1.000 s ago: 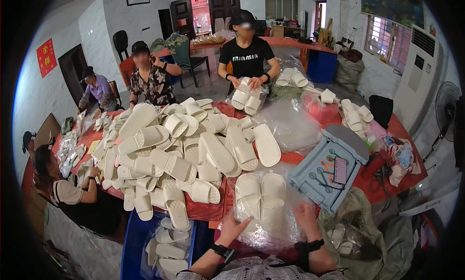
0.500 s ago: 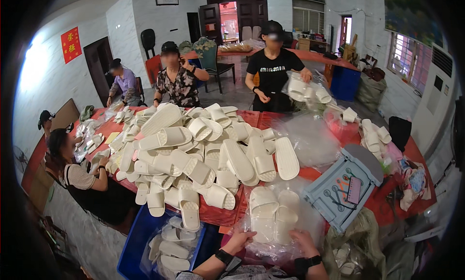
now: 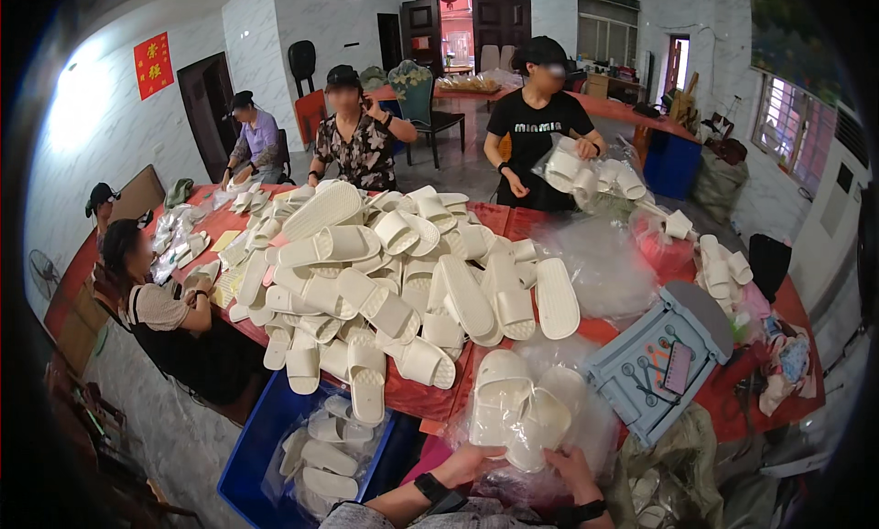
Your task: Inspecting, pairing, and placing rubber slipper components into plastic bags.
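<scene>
In front of me at the table's near edge lies a pair of cream slippers (image 3: pixel 502 396) inside a clear plastic bag (image 3: pixel 586 403). One slipper is tilted and partly overlaps the other. My left hand (image 3: pixel 469 465) grips the bag's near edge, fingers closed beside the left slipper's end. On the other side my right hand (image 3: pixel 572 472) also has its fingers closed on the bag, close to the right slipper's end. Just beyond, a large heap of loose cream slippers (image 3: pixel 385 306) covers the middle of the red table (image 3: pixel 417 403).
A blue bin (image 3: pixel 240 467) with bagged slippers stands low left. To the right lies a grey-blue plastic stool (image 3: pixel 632 405) with tools and a pink pad. Empty clear bags (image 3: pixel 591 272) lie beyond it; a green sack (image 3: pixel 687 456) is low right. Several co-workers sit or stand around.
The right slipper in the bag has turned and slid against the left one. My hands have shifted only slightly. The whole view has swung a little to the left.
</scene>
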Motion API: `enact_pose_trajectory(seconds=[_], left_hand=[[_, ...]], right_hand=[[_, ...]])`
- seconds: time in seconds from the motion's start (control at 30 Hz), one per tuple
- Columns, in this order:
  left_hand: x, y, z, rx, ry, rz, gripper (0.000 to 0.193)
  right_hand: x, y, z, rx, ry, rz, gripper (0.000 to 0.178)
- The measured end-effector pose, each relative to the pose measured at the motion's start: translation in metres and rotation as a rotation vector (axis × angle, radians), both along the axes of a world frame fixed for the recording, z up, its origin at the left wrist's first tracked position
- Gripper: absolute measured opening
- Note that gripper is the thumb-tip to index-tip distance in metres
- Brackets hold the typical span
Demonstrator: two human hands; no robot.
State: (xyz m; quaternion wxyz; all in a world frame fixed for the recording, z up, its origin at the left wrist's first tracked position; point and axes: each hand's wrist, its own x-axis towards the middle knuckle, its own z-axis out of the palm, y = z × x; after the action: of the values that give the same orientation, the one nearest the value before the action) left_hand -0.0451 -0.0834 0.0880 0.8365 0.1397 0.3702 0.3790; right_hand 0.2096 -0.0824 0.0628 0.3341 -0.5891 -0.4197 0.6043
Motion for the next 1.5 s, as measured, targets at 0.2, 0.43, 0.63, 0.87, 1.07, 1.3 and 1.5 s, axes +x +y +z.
enact_pose_trajectory(seconds=[0.2, 0.43, 0.63, 0.87, 1.07, 1.3, 1.5], left_hand=[[-0.047, -0.026, 0.045, 0.134, 0.070, 0.154, 0.045], [-0.164, -0.103, 0.079, 0.248, 0.302, 0.643, 0.050], [-0.298, -0.198, 0.014, 0.169, 0.355, 1.065, 0.044], [-0.386, -0.249, -0.122, -0.069, 0.463, 1.166, 0.024], [-0.378, -0.224, -0.158, -0.272, 0.196, 1.143, 0.026], [-0.361, -0.241, -0.182, -0.614, 1.075, 1.170, 0.040], [-0.350, -0.144, -0.152, 0.117, 1.363, 0.912, 0.056]], right_hand=[[-0.027, 0.006, 0.048, 0.146, 0.215, 0.218, 0.012], [-0.057, 0.040, 0.047, 0.374, -0.132, 0.347, 0.026], [-0.041, 0.073, -0.028, 0.754, -0.940, 0.218, 0.059], [-0.044, 0.070, -0.054, 0.573, -1.052, 0.347, 0.081], [-0.034, 0.069, -0.062, 0.562, -1.094, 0.319, 0.081], [-0.038, 0.068, -0.066, 0.599, -1.125, 0.289, 0.077], [-0.041, 0.065, -0.065, 0.634, -1.107, 0.287, 0.078]])
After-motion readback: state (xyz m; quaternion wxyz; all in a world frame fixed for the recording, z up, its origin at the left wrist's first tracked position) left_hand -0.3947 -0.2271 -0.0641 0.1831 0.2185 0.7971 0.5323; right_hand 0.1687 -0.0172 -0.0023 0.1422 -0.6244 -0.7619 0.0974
